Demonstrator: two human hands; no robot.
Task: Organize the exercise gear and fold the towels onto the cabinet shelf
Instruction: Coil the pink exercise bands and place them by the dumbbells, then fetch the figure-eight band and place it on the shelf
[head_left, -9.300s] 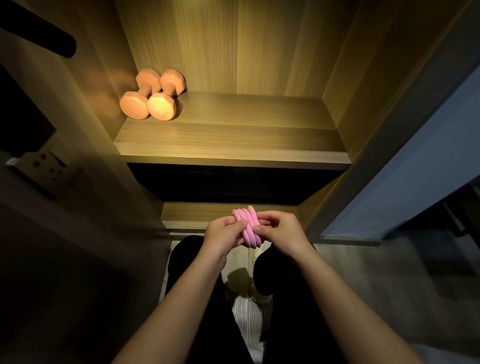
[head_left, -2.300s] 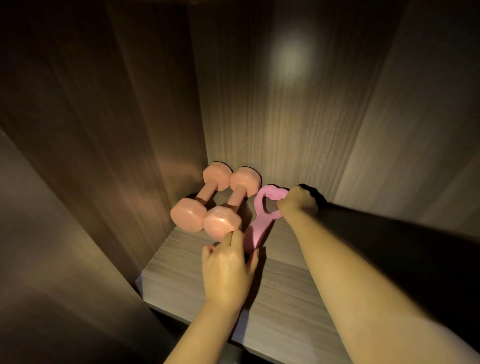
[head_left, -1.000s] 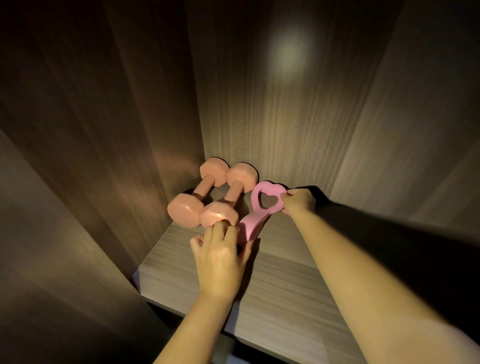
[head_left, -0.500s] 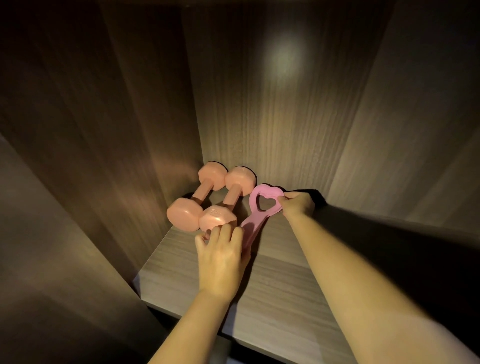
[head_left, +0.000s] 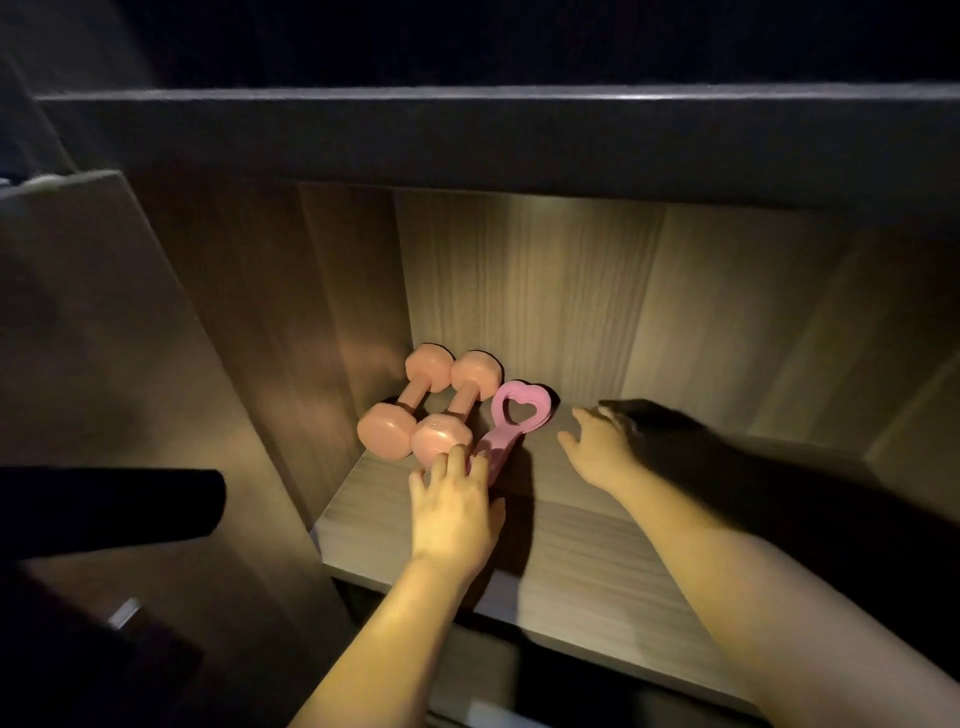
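A wooden cabinet shelf (head_left: 571, 545) holds two pink dumbbells (head_left: 426, 405) at the far left. A pink heart-loop band (head_left: 519, 413) lies just right of them. The left hand (head_left: 454, 512) rests straight fingers (head_left: 457, 460) on the band's near end. The right hand (head_left: 597, 449) is near the heart, its fingers (head_left: 584, 418) spread wide, holding nothing.

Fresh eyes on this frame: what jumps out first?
A lit pair of pink dumbbells sits in the back-left corner of the cabinet shelf, a pink heart-looped exercise piece lying just right of them. The left hand rests straight fingers on that piece's near end; the right hand hovers open right of the heart loop, not touching it.
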